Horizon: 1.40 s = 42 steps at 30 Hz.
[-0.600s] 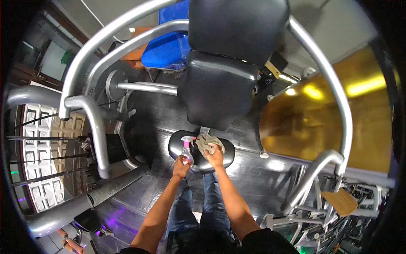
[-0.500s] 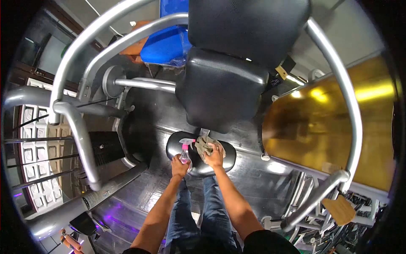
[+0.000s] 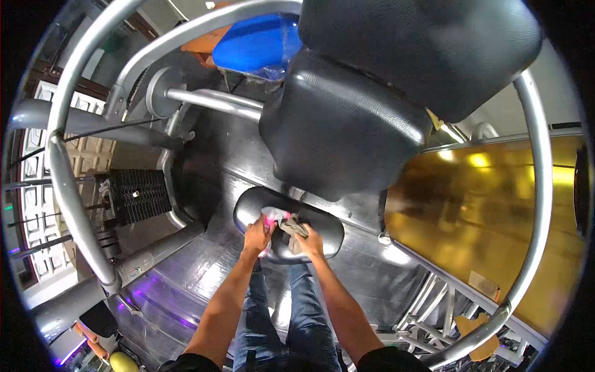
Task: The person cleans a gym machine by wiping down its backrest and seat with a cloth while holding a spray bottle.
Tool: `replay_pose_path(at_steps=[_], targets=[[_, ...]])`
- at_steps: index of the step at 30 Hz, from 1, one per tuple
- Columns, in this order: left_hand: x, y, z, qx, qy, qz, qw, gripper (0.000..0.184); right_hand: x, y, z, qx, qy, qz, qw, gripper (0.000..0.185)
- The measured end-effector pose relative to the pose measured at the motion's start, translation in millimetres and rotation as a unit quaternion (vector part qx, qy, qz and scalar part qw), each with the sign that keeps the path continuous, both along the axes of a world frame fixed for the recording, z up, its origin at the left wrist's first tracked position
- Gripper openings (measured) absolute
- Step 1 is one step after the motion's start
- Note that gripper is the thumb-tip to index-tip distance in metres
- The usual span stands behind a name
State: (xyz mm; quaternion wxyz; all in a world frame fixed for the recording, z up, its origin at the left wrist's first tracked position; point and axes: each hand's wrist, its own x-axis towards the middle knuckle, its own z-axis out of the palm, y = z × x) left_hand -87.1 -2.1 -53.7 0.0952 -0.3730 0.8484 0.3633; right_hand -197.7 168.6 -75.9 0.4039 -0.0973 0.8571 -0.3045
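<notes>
My left hand (image 3: pixel 257 237) is wrapped round a spray bottle (image 3: pixel 271 214) with a clear and pink trigger head, its fingers up near the trigger. Most of the bottle's body is hidden by that hand. In my right hand (image 3: pixel 312 242) is a crumpled grey-beige cloth (image 3: pixel 293 228), close beside the spray head. Whether the cloth touches the nozzle I cannot tell. Both hands are over a glossy black oval pad (image 3: pixel 325 232) low in front of my legs. Above it in the view is the machine's black padded seat (image 3: pixel 338 127).
A black backrest (image 3: pixel 421 46) adjoins the seat. Curved silver tubes (image 3: pixel 538 161) arch on both sides. A weight stack (image 3: pixel 139 195) stands left, a gold reflective panel (image 3: pixel 471 217) right. A blue chair (image 3: pixel 257 46) is at the back.
The cloth, earlier spread on the pad under my right hand, is now bunched beside the spray head. My left hand has shifted up the bottle to its trigger. The view has moved closer.
</notes>
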Motion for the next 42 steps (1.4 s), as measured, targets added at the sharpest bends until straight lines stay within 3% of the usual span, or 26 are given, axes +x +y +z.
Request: replay_pose_path(at_steps=[3, 4, 7, 9, 10, 11, 12, 13, 15, 16, 20, 23, 25, 28, 33, 35, 37, 42], targets=[[9.1, -0.8, 45.0, -0.037, 0.025, 0.003, 0.999, 0.047, 26.5, 15.8, 25.4, -0.034, -0.041, -0.251, 0.967, 0.065], [14.4, 0.7, 52.9, -0.045, 0.053, 0.016, 0.997, 0.049, 24.4, 23.5, 36.8, -0.060, -0.124, -0.276, 0.951, 0.060], [22.1, 7.3, 88.3, -0.010, 0.196, 0.093, 0.976, 0.043, 33.2, 34.8, 57.7, -0.180, -0.126, -0.326, 0.920, 0.043], [24.2, 9.2, 111.0, 0.107, 0.251, 0.132, 0.953, 0.037, 32.8, 30.2, 88.3, -0.302, -0.227, -0.398, 0.836, 0.031], [25.0, 11.7, 123.8, 0.093, 0.245, 0.132, 0.956, 0.034, 26.2, 23.8, 122.4, -0.338, -0.282, -0.414, 0.797, 0.031], [24.8, 14.7, 139.3, 0.080, 0.239, 0.132, 0.959, 0.032, 24.1, 17.1, 145.4, -0.370, -0.267, -0.420, 0.784, 0.028], [22.9, 15.0, 165.4, 0.144, 0.239, 0.147, 0.949, 0.035, 19.8, 14.0, 161.8, -0.397, -0.275, -0.411, 0.773, 0.029], [10.9, 18.3, 203.7, 0.123, 0.301, 0.125, 0.937, 0.035, 13.8, 10.2, 180.4, -0.423, -0.283, -0.401, 0.762, 0.031], [5.7, 15.8, 215.4, 0.183, 0.333, 0.134, 0.915, 0.033, 3.1, 2.7, 215.9, -0.448, -0.282, -0.393, 0.752, 0.036], [-8.3, 19.8, 257.4, 0.195, 0.363, 0.152, 0.898, 0.032, -1.9, 0.8, 231.4, -0.473, -0.276, -0.382, 0.744, 0.039], [-25.9, 6.1, 273.1, 0.218, 0.447, 0.156, 0.854, 0.031, -20.7, -1.8, 281.7, -0.529, -0.246, -0.331, 0.742, 0.047], [-36.2, -6.8, 302.3, 0.217, 0.462, 0.191, 0.838, 0.037, -29.8, -4.3, 312.4, -0.554, -0.231, -0.299, 0.741, 0.048], [-43.8, -23.9, 318.7, 0.184, 0.457, 0.141, 0.859, 0.047, -34.8, -8.5, 331.8, -0.562, -0.203, -0.284, 0.750, 0.047], [-59.4, -31.8, 354.6, 0.196, 0.484, 0.169, 0.836, 0.042, -42.9, -13.4, 353.1, -0.546, -0.173, -0.276, 0.772, 0.045], [-78.4, -65.2, 391.4, 0.308, 0.502, 0.116, 0.800, 0.055, -54.7, -26.6, 379.2, -0.565, -0.150, -0.301, 0.753, 0.049], [-83.7, -74.5, 419.7, 0.335, 0.514, 0.008, 0.789, 0.055, -59.7, -30.9, 386.2, -0.574, -0.128, -0.303, 0.750, 0.052], [-92.1, -86.8, 443.9, 0.314, 0.487, -0.059, 0.813, 0.055, -64.9, -35.1, 395.5, -0.605, -0.140, -0.314, 0.718, 0.053], [-124.2, -123.2, 483.1, 0.307, 0.509, -0.068, 0.802, 0.045, -69.2, -61.1, 428.6, -0.636, -0.128, -0.335, 0.684, 0.054]])
